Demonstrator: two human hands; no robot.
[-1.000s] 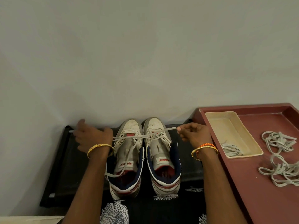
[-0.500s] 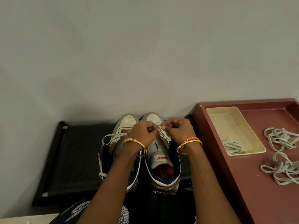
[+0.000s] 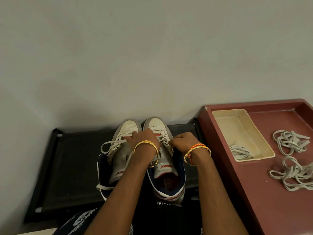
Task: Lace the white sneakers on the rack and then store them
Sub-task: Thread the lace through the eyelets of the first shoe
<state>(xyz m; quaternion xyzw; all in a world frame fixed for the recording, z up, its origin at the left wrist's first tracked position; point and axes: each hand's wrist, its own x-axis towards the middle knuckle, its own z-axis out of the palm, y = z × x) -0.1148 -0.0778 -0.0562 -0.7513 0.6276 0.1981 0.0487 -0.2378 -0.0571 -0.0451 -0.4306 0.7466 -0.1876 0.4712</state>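
Against a plain grey wall, the white sneakers point(image 3: 144, 158) sit on the black rack point(image 3: 71, 167), lacing unfinished and storing undone: both hands, left point(image 3: 144, 139) and right point(image 3: 183, 142), pinch the right shoe's lace point(image 3: 163, 139).

White sneakers point(image 3: 145, 160) side by side on rack point(image 3: 71, 167), seemingly part-laced

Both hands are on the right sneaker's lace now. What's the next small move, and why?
Probably draw the lace ends snug across the right sneaker: the left hand and right hand both pinch its lace near the lower eyelets, and the upper eyelets look unlaced.
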